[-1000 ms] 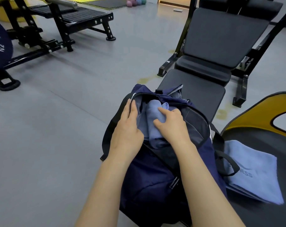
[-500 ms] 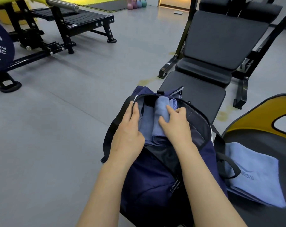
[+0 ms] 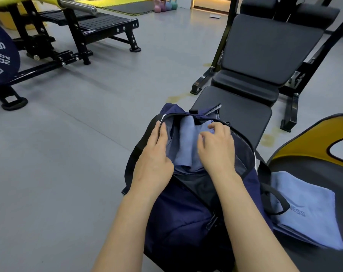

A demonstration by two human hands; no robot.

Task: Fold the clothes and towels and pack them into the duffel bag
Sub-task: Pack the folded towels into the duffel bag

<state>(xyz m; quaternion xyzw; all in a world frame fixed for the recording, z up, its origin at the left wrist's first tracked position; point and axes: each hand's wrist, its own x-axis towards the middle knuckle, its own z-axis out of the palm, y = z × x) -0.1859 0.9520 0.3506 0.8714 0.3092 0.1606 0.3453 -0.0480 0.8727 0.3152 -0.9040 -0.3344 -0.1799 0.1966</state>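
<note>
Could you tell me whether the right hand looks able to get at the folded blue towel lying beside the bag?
Probably yes: the folded towel lies uncovered just right of the duffel bag, though a bag handle overlaps its near edge, and the right hand is busy inside the bag.
</note>
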